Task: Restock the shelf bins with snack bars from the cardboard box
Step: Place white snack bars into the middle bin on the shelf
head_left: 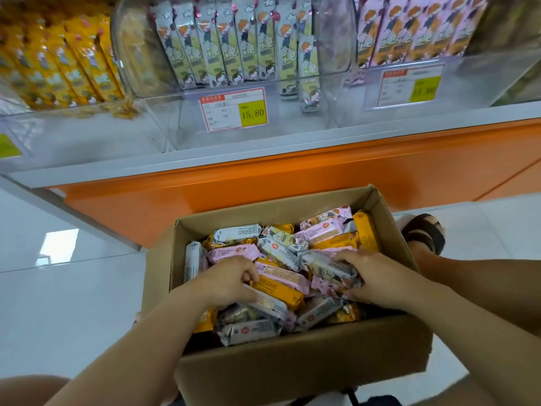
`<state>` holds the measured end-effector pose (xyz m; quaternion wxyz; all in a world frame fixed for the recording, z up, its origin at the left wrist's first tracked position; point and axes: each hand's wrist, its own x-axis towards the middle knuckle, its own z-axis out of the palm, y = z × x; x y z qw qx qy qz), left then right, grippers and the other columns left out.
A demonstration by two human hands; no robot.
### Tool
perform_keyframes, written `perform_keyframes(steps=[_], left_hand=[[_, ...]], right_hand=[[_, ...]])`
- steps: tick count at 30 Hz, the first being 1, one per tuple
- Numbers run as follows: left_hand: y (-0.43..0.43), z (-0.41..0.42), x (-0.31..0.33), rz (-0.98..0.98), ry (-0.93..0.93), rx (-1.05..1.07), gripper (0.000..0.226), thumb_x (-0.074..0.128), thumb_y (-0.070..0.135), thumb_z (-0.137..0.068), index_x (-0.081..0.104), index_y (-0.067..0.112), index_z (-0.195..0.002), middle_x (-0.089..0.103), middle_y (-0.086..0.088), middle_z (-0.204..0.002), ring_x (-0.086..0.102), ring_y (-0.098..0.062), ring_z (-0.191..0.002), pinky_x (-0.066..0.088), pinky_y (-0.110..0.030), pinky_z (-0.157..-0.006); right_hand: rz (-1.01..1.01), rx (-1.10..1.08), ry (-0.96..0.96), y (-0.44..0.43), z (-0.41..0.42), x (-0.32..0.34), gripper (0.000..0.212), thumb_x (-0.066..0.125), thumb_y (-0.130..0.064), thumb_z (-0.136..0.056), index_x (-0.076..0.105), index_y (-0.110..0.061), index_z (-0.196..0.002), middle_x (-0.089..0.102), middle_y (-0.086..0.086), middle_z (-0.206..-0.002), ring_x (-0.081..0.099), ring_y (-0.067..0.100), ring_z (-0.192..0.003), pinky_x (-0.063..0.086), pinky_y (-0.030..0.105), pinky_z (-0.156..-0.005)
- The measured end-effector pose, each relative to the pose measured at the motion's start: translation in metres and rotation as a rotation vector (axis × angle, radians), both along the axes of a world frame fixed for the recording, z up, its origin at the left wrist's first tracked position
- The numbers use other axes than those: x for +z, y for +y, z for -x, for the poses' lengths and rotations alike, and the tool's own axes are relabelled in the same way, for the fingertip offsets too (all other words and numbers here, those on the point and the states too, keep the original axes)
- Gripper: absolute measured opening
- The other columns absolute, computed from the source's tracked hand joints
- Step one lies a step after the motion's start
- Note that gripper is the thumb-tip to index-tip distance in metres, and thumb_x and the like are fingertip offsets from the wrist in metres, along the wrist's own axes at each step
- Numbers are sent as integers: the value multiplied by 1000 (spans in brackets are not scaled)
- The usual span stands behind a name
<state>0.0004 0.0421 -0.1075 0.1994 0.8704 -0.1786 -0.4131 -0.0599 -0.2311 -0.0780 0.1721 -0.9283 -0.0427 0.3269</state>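
Observation:
An open cardboard box [295, 364] sits low in front of me, full of mixed yellow, pink and grey-white snack bars. My left hand [225, 281] is inside it, fingers curled over a grey-white bar [265, 303] beside a yellow bar [278, 290]. My right hand [377, 276] grips a grey-white bar [328, 269] on the box's right side. Above stand clear shelf bins: the middle bin [164, 109] holds grey-white bars upright, the left bin [11, 121] yellow bars, the right bin [497, 71] pink bars.
An orange shelf base [292, 183] runs behind the box under a grey shelf edge. Price tags [234, 112] hang on the bin fronts. A sandalled foot [424, 232] stands right of the box on the white tiled floor [58, 288].

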Motion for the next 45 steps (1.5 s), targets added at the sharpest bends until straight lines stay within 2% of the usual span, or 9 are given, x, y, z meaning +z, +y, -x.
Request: perform_keyframes(steps=[3, 7, 12, 16, 20, 26, 35, 39, 45], left_hand=[[0, 3, 3, -70, -47, -73, 31, 73, 34, -82, 49, 30, -101, 41, 3, -114, 49, -16, -105, 45, -33, -92], [3, 8, 8, -53, -59, -72, 31, 73, 33, -83, 49, 28, -102, 45, 4, -118, 49, -14, -104, 43, -26, -85], [12, 14, 4, 2, 33, 83, 16, 69, 27, -87, 55, 28, -96, 56, 9, -93, 57, -10, -92, 46, -21, -79], [13, 10, 6, 42, -156, 185, 27, 61, 22, -93, 56, 18, -119, 56, 1, -108, 55, -14, -105, 46, -30, -94], [12, 7, 2, 85, -326, 267, 29, 54, 17, -96, 52, 20, -125, 44, 3, -133, 53, -8, -113, 43, -21, -91], [27, -3, -13, -84, -464, 373, 48, 55, 19, -92, 42, 24, -139, 33, -2, -143, 39, -26, -128, 44, -37, -98], [25, -8, -6, -9, -398, 697, 49, 55, 6, -91, 44, 16, -137, 41, -10, -137, 42, -27, -126, 37, -35, -103], [28, -7, 0, 34, -335, 790, 52, 57, 7, -91, 40, 16, -139, 37, -12, -140, 53, -20, -105, 39, -26, -90], [30, 0, -2, 54, -177, 747, 58, 60, 7, -86, 40, 17, -140, 56, -7, -129, 54, -25, -114, 42, -25, -79]], right_hand=[[41, 47, -9, -3, 6, 0, 70, 62, -35, -90, 19, -35, -146, 45, 7, -132, 57, 22, -105, 48, 31, -84], [31, 46, -22, 0, 13, 0, 74, 59, -35, -91, 12, -40, -147, 60, 5, -116, 62, 17, -90, 53, 35, -74], [-3, -27, -178, 12, 6, 2, 40, 53, -32, -95, 44, -33, -133, 61, -3, -108, 41, 1, -61, 33, 19, -50], [-165, -270, -252, 14, -10, 12, 27, 60, -22, -92, 56, -30, -118, 66, 0, -104, 63, 20, -78, 54, 36, -70], [-305, -420, -302, 33, -27, 4, 35, 64, -24, -90, 54, -20, -123, 57, -5, -113, 58, 16, -104, 46, 22, -84], [-114, -136, -268, 63, -35, -41, 67, 66, -31, -85, 32, -32, -143, 42, -1, -140, 42, 22, -126, 42, 35, -101], [-134, -144, -292, 79, -45, -62, 92, 69, -37, -83, 4, -43, -147, 41, 5, -137, 55, 28, -111, 51, 39, -86], [-246, -202, -300, 83, -46, -59, 90, 69, -21, -83, 11, -41, -148, 45, 5, -133, 59, 22, -101, 53, 34, -77], [-397, -284, -352, 86, -40, -53, 80, 68, -14, -84, 25, -42, -145, 51, 2, -132, 59, 18, -109, 52, 37, -91]])
